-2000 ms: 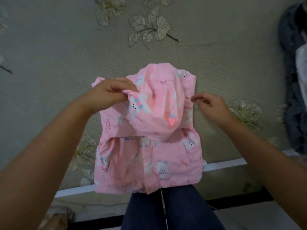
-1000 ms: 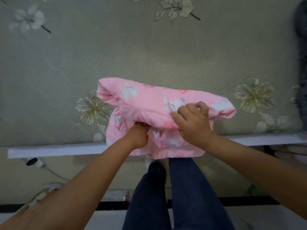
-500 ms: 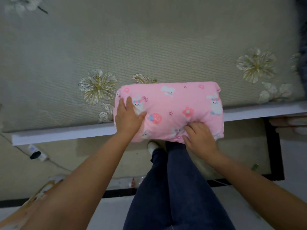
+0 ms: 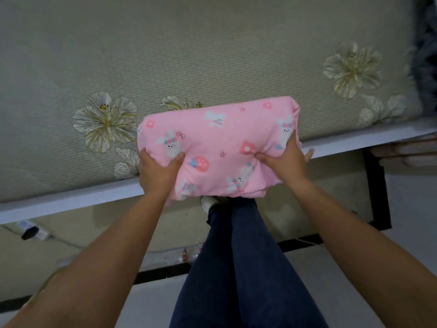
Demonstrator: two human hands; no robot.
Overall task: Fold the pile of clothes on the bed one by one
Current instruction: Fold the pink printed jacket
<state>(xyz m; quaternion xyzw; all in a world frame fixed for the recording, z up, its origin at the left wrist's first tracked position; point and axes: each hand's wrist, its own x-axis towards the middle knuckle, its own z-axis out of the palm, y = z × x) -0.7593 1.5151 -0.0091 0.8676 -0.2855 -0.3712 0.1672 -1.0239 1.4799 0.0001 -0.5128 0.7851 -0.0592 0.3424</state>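
A pink bunny-print jacket (image 4: pixel 220 138), folded into a thick bundle, lies at the near edge of the bed (image 4: pixel 165 55) and partly overhangs it. My left hand (image 4: pixel 157 172) grips the bundle's lower left corner, thumb on top and fingers underneath. My right hand (image 4: pixel 285 159) grips the lower right side, thumb pressed into the fabric and fingers wrapped round the end.
The bed has a greenish cover with flower prints and a white edge strip (image 4: pixel 71 200). A dark furry garment (image 4: pixel 425 50) lies at the far right edge. Below are my legs in dark trousers (image 4: pixel 236 268), the floor, and a plug with cable (image 4: pixel 30 230) at left.
The spread-out hooded jacket was folded over into a compact bundle. Both hands then shifted from patting its near edge to gripping its two lower corners.
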